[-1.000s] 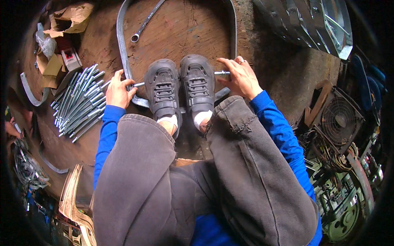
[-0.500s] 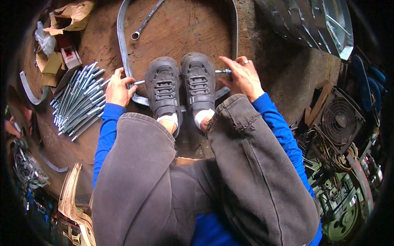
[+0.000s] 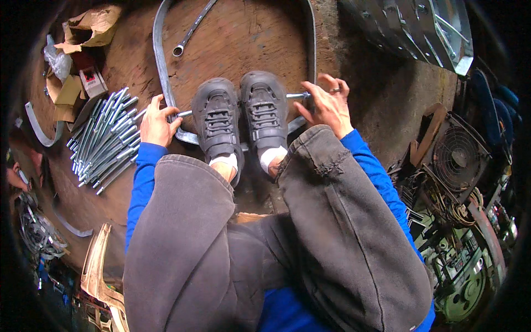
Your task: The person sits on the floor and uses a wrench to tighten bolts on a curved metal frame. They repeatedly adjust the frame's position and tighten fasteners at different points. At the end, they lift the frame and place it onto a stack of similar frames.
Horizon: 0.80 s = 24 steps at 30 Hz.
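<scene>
A bent flat metal strap (image 3: 161, 61) lies around my two dark shoes (image 3: 219, 116), its sides running up past them. A metal rod (image 3: 185, 113) crosses from one side of the strap to the other, its middle hidden by the shoes. At its left end, my left hand (image 3: 156, 124) pinches the rod between thumb and fingers beside the strap. My right hand (image 3: 331, 105) is around the right end, thumb and index finger apart on either side of it. A pile of shiny threaded rods (image 3: 108, 138) lies just left of my left hand.
A ring wrench (image 3: 193, 29) lies inside the strap. Torn cardboard boxes (image 3: 69, 97) and a curved strap (image 3: 41, 127) are at the left, near another person's hand (image 3: 16, 178). Stacked metal parts (image 3: 415, 33) stand at upper right, above a round fan grille (image 3: 456, 157).
My right index finger has bent in from its stretched pose, and the hand's other fingers have lifted. My left hand stays at the rod's left end. The whole view has shifted slightly.
</scene>
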Tool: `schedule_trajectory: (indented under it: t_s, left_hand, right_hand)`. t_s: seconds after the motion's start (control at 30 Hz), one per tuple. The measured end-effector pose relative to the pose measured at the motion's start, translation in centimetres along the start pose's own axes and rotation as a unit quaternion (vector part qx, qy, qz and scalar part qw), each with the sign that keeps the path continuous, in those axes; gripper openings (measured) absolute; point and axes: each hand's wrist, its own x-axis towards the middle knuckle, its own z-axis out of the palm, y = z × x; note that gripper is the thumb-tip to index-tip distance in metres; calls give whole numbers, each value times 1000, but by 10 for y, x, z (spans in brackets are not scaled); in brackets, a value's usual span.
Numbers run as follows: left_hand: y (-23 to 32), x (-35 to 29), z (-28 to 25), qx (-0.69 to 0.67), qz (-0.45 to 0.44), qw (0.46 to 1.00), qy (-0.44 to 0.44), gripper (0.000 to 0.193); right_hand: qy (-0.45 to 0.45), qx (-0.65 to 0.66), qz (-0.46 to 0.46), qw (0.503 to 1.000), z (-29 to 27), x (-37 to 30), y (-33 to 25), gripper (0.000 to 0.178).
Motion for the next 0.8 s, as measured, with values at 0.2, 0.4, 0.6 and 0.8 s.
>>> schedule_trajectory:
  t_s: [0.2,0.4,0.6,0.8]
  left_hand:
    - [0,0,1,-23,-10,1000,11,24]
    - [-5,-8,2,-48,23,998,-16,30]
    - [-19,-20,53,-417,-71,881,213,31]
    - [-81,-27,60,-624,-295,723,5,37]
  right_hand:
    - [-150,36,30,988,-9,-7,5,52]
    - [-104,83,25,991,-9,-28,4,34]
    - [-84,4,39,996,13,-59,6,52]
    - [-9,40,34,999,8,-32,-1,47]
